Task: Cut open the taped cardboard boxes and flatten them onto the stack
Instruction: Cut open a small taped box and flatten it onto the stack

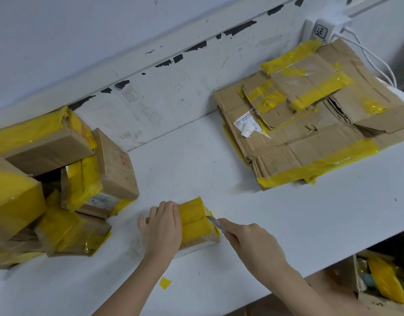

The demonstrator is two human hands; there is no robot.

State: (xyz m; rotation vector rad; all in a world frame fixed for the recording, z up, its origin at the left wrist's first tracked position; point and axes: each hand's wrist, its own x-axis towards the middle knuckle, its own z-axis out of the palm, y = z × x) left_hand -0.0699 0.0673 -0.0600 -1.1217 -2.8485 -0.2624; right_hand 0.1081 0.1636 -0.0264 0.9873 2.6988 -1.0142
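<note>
Both hands work one small taped box (197, 221) on the counter (287, 213): the left hand (162, 222) clamps it, the right hand (251, 238) grips a knife (215, 222). Keep the blade shallow along the seam, cutting away from the left fingers (171, 207) (they sit close).

- One head-worn, wide-angle view looks forward and steeply down over the white surface (253, 220), close enough that both forearms enter from the bottom edge.
- The frame is tilted: the surface's far edge and the scuffed white wall (173, 87) behind it climb from lower left to upper right.
- No second view shares the scene.
</note>
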